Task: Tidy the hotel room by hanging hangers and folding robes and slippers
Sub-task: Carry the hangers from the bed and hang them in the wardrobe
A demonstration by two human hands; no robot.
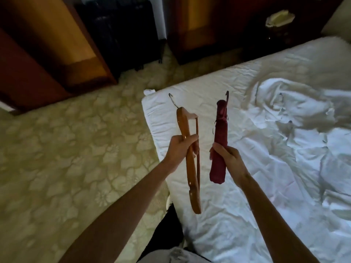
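Two hangers are in the hands and neither is hung, so the task looks to be at an early stage. On the left stands the wardrobe (57,59), its door open, where they would presumably go; no rail shows in this view. The left hand (180,149) grips the wooden hanger (190,162) at its middle, fingers curled round it, hook pointing away over the near corner of the bed (237,196). Just beside it, the right hand (229,156) grips the red padded hanger (219,147) in the same way, its hook also up and away. Further right, a crumpled white heap (290,107) lies on the sheet, probably a robe, not folded. No slippers can be made out. By my reckoning, hanging, folding and the slippers are all left to do.
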